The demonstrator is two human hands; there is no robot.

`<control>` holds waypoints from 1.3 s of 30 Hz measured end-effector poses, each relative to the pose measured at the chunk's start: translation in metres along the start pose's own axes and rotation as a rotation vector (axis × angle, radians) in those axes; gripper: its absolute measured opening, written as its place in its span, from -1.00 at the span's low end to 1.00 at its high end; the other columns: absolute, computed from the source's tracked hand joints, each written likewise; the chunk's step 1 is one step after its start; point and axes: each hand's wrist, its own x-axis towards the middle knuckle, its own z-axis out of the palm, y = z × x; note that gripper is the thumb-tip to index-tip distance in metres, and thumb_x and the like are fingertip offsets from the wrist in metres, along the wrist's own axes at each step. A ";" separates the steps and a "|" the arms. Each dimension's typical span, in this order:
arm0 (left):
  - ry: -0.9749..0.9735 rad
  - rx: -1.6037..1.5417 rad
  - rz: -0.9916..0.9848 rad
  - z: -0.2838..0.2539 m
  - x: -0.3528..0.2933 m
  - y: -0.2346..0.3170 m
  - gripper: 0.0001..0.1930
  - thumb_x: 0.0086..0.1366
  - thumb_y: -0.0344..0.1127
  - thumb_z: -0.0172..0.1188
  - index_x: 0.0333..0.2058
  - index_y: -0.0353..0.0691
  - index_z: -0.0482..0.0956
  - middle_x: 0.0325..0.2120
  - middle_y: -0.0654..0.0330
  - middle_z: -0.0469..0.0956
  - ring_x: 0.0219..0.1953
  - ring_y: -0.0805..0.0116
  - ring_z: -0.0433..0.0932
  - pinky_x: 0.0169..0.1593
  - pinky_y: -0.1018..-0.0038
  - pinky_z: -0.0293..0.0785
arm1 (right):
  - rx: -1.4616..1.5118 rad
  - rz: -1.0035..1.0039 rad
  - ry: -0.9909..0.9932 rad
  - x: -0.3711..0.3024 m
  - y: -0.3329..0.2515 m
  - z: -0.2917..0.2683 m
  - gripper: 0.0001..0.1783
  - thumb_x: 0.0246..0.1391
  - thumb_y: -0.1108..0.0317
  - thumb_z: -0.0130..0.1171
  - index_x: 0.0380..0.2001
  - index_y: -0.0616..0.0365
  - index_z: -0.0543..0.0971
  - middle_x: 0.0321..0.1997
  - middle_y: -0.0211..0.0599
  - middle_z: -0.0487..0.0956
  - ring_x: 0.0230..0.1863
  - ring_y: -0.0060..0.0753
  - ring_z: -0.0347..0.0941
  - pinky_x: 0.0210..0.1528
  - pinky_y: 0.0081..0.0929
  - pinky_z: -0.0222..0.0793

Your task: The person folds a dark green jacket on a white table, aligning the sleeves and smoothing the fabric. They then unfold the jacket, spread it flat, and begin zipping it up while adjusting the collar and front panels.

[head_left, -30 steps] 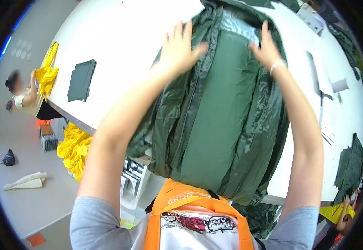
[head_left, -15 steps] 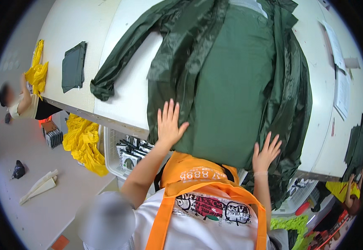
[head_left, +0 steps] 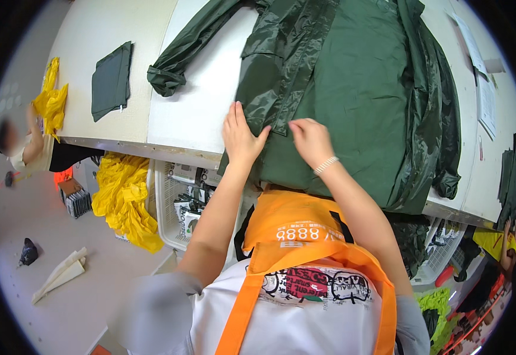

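Observation:
A dark green raincoat jacket (head_left: 358,112) lies spread over the white table, its front parted and its hem toward me. My left hand (head_left: 243,137) is open, fingers straight and thumb apart, flat on the lower left edge of the jacket. Just right of the left front strip (head_left: 287,97), my right hand (head_left: 312,142) rests with its fingers curled in against the jacket. Whether cloth is pinched in those fingertips is hidden. One sleeve (head_left: 169,76) stretches out to the left; the right front is bunched in folds.
A folded dark green garment (head_left: 111,83) lies on the table (head_left: 201,89) at left. Papers (head_left: 484,97) lie at right. Below the edge stand white baskets (head_left: 166,222) of packaged goods and a yellow heap (head_left: 124,201). A co-worker (head_left: 33,142) handles yellow material at far left.
My right hand has left the jacket's lower right side and come across beside my left hand, its fingers now curled. The left front lies flatter, and the hanging right sleeve is now on the table.

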 end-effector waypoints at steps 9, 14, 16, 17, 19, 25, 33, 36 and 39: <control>-0.393 -1.343 -0.782 -0.011 0.018 -0.011 -0.38 0.10 -0.19 0.31 0.03 -0.50 0.35 -0.20 0.00 0.54 -0.23 0.34 0.52 -0.10 0.49 0.41 | 0.233 0.729 -0.214 0.030 -0.006 0.060 -0.77 -0.06 0.31 0.24 -0.55 0.30 0.57 -0.64 -0.18 0.58 -0.64 -0.35 0.54 -0.45 -0.43 0.44; -0.377 -1.039 -0.732 0.002 0.025 -0.031 -0.21 0.13 0.24 0.18 -0.05 -0.53 0.42 -0.19 0.03 0.52 -0.10 0.31 0.45 0.01 0.46 0.33 | 0.673 0.612 -0.189 0.013 -0.003 0.034 -0.87 0.06 0.43 0.06 -0.52 0.14 0.35 -0.55 -0.44 0.41 -0.53 -0.59 0.36 -0.38 -0.55 0.45; -0.166 -1.131 -0.777 0.022 0.023 -0.050 -0.22 0.20 0.32 0.03 -0.13 -0.49 0.48 -0.17 0.05 0.52 -0.10 0.34 0.44 0.01 0.46 0.32 | 0.801 0.601 -0.163 -0.005 -0.022 -0.009 -0.89 0.09 0.46 0.03 -0.48 0.11 0.33 -0.55 -0.47 0.38 -0.52 -0.61 0.36 -0.43 -0.59 0.41; -0.201 -1.132 -0.791 0.016 0.027 -0.050 -0.25 0.15 0.29 0.12 -0.16 -0.48 0.47 -0.15 0.06 0.52 -0.11 0.34 0.46 -0.01 0.44 0.33 | 0.820 0.582 -0.112 -0.014 -0.021 -0.028 -0.89 0.09 0.45 0.04 -0.47 0.11 0.33 -0.57 -0.49 0.36 -0.54 -0.62 0.36 -0.45 -0.61 0.39; -0.121 -0.671 -0.671 0.002 0.027 -0.026 -0.28 0.06 0.21 0.27 -0.13 -0.43 0.45 -0.17 0.03 0.52 -0.14 0.22 0.49 -0.02 0.40 0.35 | 0.798 0.501 -0.026 -0.030 -0.021 -0.063 -0.86 0.09 0.44 0.04 -0.49 0.13 0.31 -0.63 -0.50 0.35 -0.64 -0.65 0.31 -0.52 -0.61 0.38; 0.549 0.306 0.080 -0.008 0.016 0.045 -0.50 0.13 -0.03 0.28 -0.10 -0.32 0.48 -0.34 0.03 0.56 -0.24 0.06 0.50 -0.08 0.27 0.39 | 0.589 0.468 0.121 -0.061 0.029 -0.087 -0.85 0.15 0.39 0.08 -0.42 0.17 0.35 -0.62 -0.48 0.41 -0.62 -0.68 0.31 -0.54 -0.61 0.39; -0.957 -1.456 -1.095 0.016 -0.077 0.168 -0.38 0.30 0.22 -0.06 -0.08 -0.33 0.47 -0.16 0.09 0.54 -0.14 0.32 0.50 -0.05 0.48 0.39 | 0.795 0.489 0.036 -0.065 0.068 -0.092 -0.87 0.15 0.38 0.11 -0.37 0.21 0.42 -0.54 -0.44 0.48 -0.54 -0.66 0.39 -0.50 -0.65 0.40; -0.494 -1.844 -1.261 0.053 -0.082 0.172 -0.60 0.25 -0.08 0.17 -0.12 -0.29 0.42 -0.14 0.13 0.45 -0.14 0.33 0.42 0.05 0.44 0.34 | 0.840 0.521 -0.003 -0.072 0.068 -0.100 -0.83 0.11 0.37 0.14 -0.32 0.23 0.44 -0.54 -0.37 0.51 -0.55 -0.52 0.43 -0.48 -0.58 0.41; -0.446 -1.950 -1.262 0.068 -0.086 0.160 -0.66 0.27 -0.27 0.17 -0.08 -0.34 0.36 -0.06 0.08 0.40 -0.12 0.32 0.43 0.04 0.48 0.37 | 0.200 0.243 0.225 -0.078 0.078 -0.142 -0.74 0.01 0.39 0.23 -0.26 0.25 0.45 -0.42 -0.19 0.51 -0.37 -0.25 0.48 -0.27 -0.37 0.42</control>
